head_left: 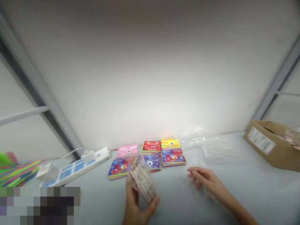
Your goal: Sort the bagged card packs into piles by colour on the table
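Observation:
My left hand is wrapped round a clear plastic bag with a stack of thin booklets inside, tilted with their pale edges facing up. To the right, my right hand hovers low over the table, its fingers curled at a piece of clear plastic film that is hard to make out. Behind the bag lie piles of colourful booklets: a blue and red pile, a pink one, a red one, a yellow one, a purple-blue one and a red-purple one.
Clear plastic bags lie flat at the back right. A cardboard box with a white label stands at the right edge. On the left are a white power strip with plugs and bright coloured strips. A pale wall rises behind.

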A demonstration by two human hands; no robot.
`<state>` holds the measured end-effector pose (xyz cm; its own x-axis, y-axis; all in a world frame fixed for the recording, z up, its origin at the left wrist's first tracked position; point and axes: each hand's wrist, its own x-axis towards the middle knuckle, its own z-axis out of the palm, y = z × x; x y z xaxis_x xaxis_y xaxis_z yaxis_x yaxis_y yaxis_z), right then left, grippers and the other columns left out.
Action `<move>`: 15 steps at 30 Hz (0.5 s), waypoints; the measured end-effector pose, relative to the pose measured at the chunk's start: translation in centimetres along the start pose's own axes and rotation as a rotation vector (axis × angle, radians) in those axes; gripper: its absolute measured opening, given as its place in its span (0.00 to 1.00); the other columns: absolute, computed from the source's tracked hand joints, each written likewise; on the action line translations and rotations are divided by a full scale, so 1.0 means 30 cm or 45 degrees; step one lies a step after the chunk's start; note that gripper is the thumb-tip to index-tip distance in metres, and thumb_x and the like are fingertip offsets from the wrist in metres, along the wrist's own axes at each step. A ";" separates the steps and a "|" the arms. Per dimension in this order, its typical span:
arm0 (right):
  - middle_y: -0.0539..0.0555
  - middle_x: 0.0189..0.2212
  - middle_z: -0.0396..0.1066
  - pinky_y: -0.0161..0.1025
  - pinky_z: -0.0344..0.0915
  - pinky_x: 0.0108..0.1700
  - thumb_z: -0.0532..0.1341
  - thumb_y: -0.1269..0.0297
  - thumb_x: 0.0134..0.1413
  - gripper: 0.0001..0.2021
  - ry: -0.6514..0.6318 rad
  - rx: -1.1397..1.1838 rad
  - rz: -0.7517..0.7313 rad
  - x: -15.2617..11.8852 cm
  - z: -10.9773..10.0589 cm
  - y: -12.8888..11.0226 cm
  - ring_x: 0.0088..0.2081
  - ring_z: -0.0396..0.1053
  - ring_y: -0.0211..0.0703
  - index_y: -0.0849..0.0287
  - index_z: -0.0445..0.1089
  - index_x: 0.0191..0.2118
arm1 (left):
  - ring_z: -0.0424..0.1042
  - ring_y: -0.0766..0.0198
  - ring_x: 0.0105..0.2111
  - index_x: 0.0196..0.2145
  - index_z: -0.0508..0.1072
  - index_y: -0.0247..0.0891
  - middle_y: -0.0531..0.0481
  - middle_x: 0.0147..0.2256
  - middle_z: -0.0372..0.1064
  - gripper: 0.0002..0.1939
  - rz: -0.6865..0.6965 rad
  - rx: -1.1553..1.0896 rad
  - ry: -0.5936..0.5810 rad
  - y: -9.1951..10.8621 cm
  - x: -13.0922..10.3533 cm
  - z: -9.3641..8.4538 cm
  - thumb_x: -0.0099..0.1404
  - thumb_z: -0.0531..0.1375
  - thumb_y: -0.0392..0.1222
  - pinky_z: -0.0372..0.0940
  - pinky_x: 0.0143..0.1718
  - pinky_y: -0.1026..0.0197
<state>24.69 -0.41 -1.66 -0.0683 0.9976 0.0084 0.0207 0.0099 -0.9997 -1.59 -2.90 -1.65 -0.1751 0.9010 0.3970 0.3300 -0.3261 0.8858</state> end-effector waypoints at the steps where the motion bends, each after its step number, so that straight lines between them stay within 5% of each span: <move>1: 0.56 0.29 0.72 0.36 0.66 0.24 0.60 0.49 0.46 0.18 -0.020 -0.011 0.009 0.001 0.001 0.004 0.26 0.68 0.41 0.58 0.74 0.37 | 0.56 0.46 0.55 0.59 0.41 0.47 0.42 0.58 0.47 0.44 0.037 0.051 -0.003 0.001 -0.002 -0.002 0.51 0.61 0.54 0.55 0.53 0.44; 5: 0.56 0.30 0.72 0.37 0.67 0.25 0.60 0.49 0.45 0.20 -0.119 0.003 0.061 -0.001 0.012 0.004 0.27 0.70 0.41 0.59 0.74 0.39 | 0.52 0.45 0.57 0.60 0.42 0.46 0.44 0.58 0.49 0.43 0.275 0.255 -0.139 0.012 0.004 -0.020 0.51 0.61 0.48 0.52 0.55 0.41; 11: 0.57 0.38 0.73 0.39 0.69 0.31 0.56 0.48 0.51 0.21 -0.299 0.192 0.175 -0.029 0.068 -0.033 0.35 0.70 0.45 0.52 0.69 0.48 | 0.59 0.50 0.53 0.60 0.43 0.55 0.49 0.56 0.56 0.50 0.436 0.471 -0.816 0.030 0.040 -0.041 0.45 0.67 0.41 0.59 0.52 0.49; 15: 0.57 0.44 0.72 0.43 0.68 0.35 0.53 0.50 0.54 0.22 -0.422 0.221 0.204 -0.044 0.100 -0.051 0.42 0.69 0.49 0.50 0.63 0.54 | 0.60 0.51 0.52 0.58 0.53 0.53 0.47 0.54 0.59 0.45 0.430 0.606 -0.981 0.018 0.052 -0.034 0.44 0.68 0.39 0.59 0.52 0.51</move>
<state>21.76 -1.95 -0.21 -0.3967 0.9091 -0.1269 -0.1095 -0.1841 -0.9768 -2.63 -1.97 -0.30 0.5985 0.7767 0.1962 0.6223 -0.6050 0.4967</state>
